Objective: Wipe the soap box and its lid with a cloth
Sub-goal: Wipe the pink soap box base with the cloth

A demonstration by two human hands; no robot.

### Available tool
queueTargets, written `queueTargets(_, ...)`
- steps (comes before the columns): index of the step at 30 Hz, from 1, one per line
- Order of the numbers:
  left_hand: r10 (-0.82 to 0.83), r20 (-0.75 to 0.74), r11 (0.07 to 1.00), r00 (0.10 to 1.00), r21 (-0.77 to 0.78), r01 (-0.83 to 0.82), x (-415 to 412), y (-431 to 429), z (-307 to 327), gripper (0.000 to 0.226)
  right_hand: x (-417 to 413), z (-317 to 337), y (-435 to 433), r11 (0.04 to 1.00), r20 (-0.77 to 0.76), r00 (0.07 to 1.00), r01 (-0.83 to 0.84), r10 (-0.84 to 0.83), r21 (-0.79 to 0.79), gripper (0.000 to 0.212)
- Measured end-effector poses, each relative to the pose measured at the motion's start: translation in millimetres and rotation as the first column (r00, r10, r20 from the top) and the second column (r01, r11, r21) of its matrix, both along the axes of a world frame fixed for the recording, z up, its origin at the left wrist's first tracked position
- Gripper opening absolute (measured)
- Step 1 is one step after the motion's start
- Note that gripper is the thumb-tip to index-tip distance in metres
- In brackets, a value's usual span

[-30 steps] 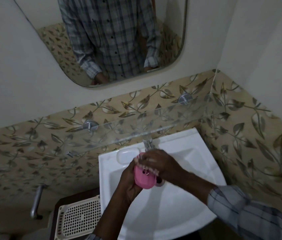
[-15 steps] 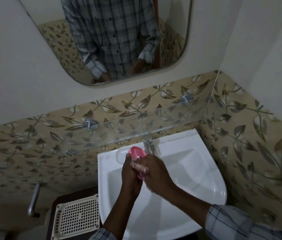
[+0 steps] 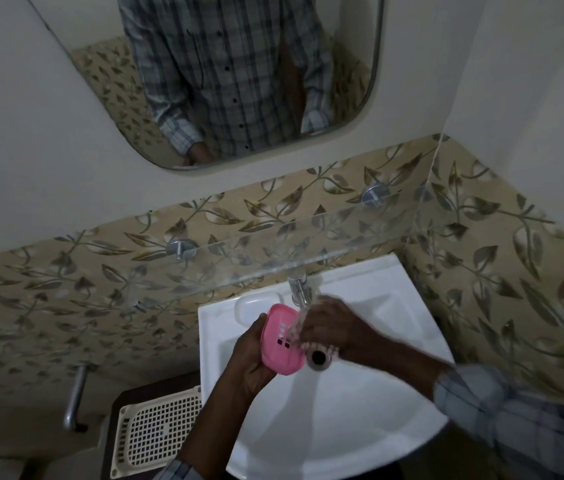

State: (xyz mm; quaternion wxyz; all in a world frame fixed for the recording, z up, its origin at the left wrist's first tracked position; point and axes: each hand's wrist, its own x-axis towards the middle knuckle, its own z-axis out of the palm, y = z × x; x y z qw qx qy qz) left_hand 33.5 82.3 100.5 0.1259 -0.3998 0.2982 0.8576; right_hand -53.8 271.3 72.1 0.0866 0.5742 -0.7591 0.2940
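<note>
A pink soap box (image 3: 279, 344) with small slots in its face is held tilted over the white sink (image 3: 343, 438). My left hand (image 3: 247, 365) grips it from the left and below. My right hand (image 3: 337, 327) is at its right edge, fingers curled down against it. Water runs from the chrome tap (image 3: 298, 289) onto the box and my right fingers. I see no cloth and no separate lid.
The drain hole (image 3: 317, 357) lies just under my right fingertips. A moulded soap recess (image 3: 251, 304) is on the sink rim, and a glass shelf (image 3: 239, 268) hangs above the tap. A cream perforated basket (image 3: 156, 434) and a metal handle (image 3: 74, 400) are to the left, a mirror (image 3: 100, 81) above.
The box has come down from near the rim and turned its slotted face up under the tap. My right hand has slid from over it to its right side.
</note>
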Motion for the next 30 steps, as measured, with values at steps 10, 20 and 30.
queueTargets(10, 0.084, -0.119, 0.906, 0.989, -0.404, -0.126, -9.8, 1.7, -11.2, 0.045, 53.7, 12.7, -29.8, 0.976, 0.499, 0.842, 0.216, -0.204, 0.033, 0.028)
queueTargets(20, -0.136, -0.374, 0.571, 0.917, -0.786, -0.236, 20.3, 29.8, -38.0, 0.037, 19.4, 81.2, -68.2, 0.825, 0.968, -0.214, 0.517, -0.132, 0.227, 0.017)
queueTargets(30, -0.444, -0.351, 0.196, 0.824, -0.936, -0.293, 39.8, 8.5, -56.8, 0.088, 38.0, 74.8, -63.0, 0.845, 0.817, 0.377, 0.484, -0.436, 0.227, 0.038)
